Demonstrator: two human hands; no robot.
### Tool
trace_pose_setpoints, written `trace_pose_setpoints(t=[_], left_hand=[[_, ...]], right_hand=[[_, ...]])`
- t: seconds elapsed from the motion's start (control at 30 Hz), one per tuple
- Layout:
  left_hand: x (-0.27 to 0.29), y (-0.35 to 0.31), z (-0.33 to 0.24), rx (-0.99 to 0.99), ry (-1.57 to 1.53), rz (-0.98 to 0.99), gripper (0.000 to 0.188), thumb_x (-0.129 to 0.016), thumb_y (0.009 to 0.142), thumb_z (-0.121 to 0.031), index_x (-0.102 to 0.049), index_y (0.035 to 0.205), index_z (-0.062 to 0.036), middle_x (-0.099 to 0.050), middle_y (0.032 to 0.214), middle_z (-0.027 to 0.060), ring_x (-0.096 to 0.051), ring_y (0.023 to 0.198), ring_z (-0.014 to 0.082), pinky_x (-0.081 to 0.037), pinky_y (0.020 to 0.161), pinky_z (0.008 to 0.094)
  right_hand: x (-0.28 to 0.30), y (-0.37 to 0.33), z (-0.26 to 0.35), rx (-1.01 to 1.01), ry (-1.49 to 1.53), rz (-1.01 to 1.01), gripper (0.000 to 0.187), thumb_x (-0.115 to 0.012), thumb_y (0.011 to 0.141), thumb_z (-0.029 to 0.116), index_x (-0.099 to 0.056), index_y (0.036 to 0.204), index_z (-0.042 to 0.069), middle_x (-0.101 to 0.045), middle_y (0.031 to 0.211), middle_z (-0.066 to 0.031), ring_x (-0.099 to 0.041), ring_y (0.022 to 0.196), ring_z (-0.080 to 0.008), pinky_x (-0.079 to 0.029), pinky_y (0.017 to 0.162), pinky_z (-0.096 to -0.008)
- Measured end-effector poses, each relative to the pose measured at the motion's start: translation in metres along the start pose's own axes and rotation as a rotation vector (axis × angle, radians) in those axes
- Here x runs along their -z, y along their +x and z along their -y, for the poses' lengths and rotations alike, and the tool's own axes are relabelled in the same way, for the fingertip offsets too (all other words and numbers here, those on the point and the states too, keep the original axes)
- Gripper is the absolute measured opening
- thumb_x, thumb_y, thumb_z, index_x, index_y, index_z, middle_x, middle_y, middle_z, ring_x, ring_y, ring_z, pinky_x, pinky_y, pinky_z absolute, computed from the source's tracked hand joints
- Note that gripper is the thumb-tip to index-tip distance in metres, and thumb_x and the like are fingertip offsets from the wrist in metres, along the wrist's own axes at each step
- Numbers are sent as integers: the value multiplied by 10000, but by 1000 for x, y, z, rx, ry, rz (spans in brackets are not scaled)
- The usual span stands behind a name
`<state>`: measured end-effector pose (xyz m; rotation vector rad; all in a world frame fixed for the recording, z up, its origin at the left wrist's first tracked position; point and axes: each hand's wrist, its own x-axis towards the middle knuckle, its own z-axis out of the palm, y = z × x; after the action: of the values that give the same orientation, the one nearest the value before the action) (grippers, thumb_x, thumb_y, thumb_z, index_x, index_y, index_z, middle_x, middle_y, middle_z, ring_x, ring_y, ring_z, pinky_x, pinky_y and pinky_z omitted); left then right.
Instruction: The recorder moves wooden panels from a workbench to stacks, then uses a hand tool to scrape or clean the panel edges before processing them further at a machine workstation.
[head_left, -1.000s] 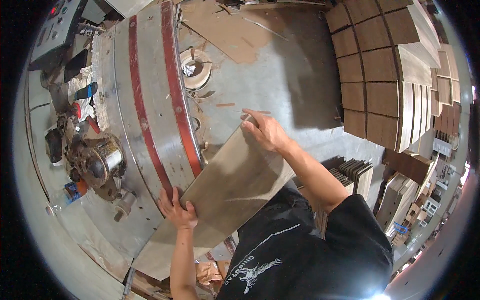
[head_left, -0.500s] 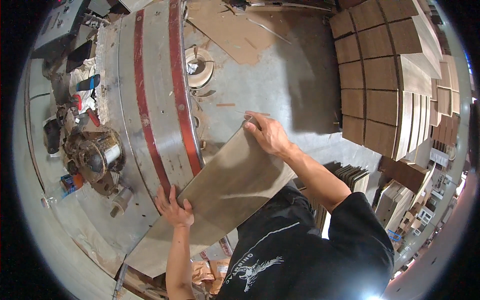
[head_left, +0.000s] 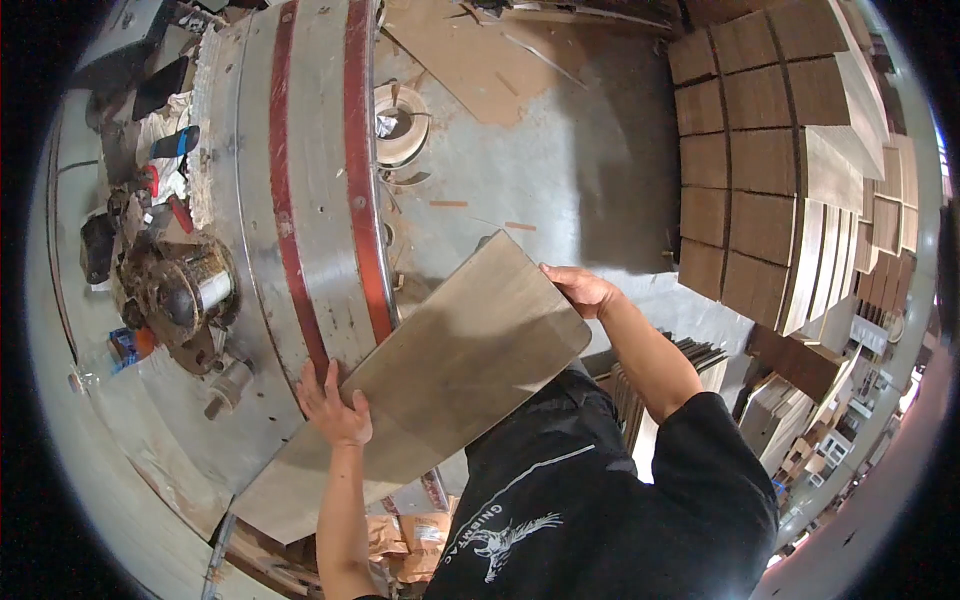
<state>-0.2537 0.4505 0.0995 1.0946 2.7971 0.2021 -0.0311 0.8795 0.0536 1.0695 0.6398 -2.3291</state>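
A long grey-brown wood-grain board [head_left: 450,360] lies slantwise in front of me, its lower left part across the metal machine bed [head_left: 320,180] and its right part reaching past the bed toward my body. My left hand [head_left: 338,408] rests with spread fingers over the board's far edge, fingertips by the bed's red strip [head_left: 308,330]. At the board's short right end, my right hand [head_left: 582,290] grips the edge, thumb and index finger along it; its other fingers are partly hidden. One rounded corner of the board shows below that hand.
Left of the bed sits a grimy glue-stained machine unit [head_left: 190,290] among tools and rags. A roll of edge strip [head_left: 402,125] lies on the floor beyond, near a brown sheet [head_left: 500,70]. Tall board stacks [head_left: 750,150] stand at right; paper bags [head_left: 410,540] are below.
My right hand has slid from the board's far corner down along its short end, leaving that corner bare. The board and my left hand have shifted slightly left.
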Motion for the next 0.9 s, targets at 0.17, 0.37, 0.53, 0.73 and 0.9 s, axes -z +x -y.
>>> trace_pose_setpoints(t=[0.17,0.37,0.53,0.73,0.9], left_hand=[[1,-2,-1,-8,29,6,578,-518,924,-448,-555,1402,-125,-393,1558,201,-353,1456,373,-232,1195,575],[4,-1,-1,-22,27,24,569,-531,924,-406,-527,1417,-122,-381,1564,195,-342,1462,379,-229,1196,572],[4,-2,-1,-4,13,46,561,-541,915,-389,-526,1419,-143,-376,1566,194,-347,1455,382,-238,1187,573],[5,-2,-3,-2,10,23,569,-587,882,-334,-528,1419,-155,-378,1570,182,-349,1454,373,-251,1182,567],[4,-5,1,13,16,29,582,-606,863,-314,-531,1421,-165,-380,1573,165,-352,1454,363,-246,1188,561]], right_hand=[[-4,-4,-3,36,-107,-119,663,-509,1036,533,-524,1442,9,-560,1450,-139,-560,1295,-268,-432,1113,-428],[-22,-9,10,39,-140,-115,703,-490,1030,573,-506,1463,20,-547,1464,-132,-540,1318,-261,-422,1120,-414],[-47,-5,25,32,-156,-180,721,-449,1039,590,-460,1507,42,-511,1503,-124,-499,1362,-255,-397,1141,-408],[-48,-3,22,118,-220,-149,733,-431,1038,605,-445,1522,55,-479,1537,-107,-457,1402,-259,-374,1162,-420],[-10,4,-5,44,-16,-36,728,-449,1035,595,-443,1521,53,-482,1535,-122,-452,1412,-270,-375,1161,-439]])
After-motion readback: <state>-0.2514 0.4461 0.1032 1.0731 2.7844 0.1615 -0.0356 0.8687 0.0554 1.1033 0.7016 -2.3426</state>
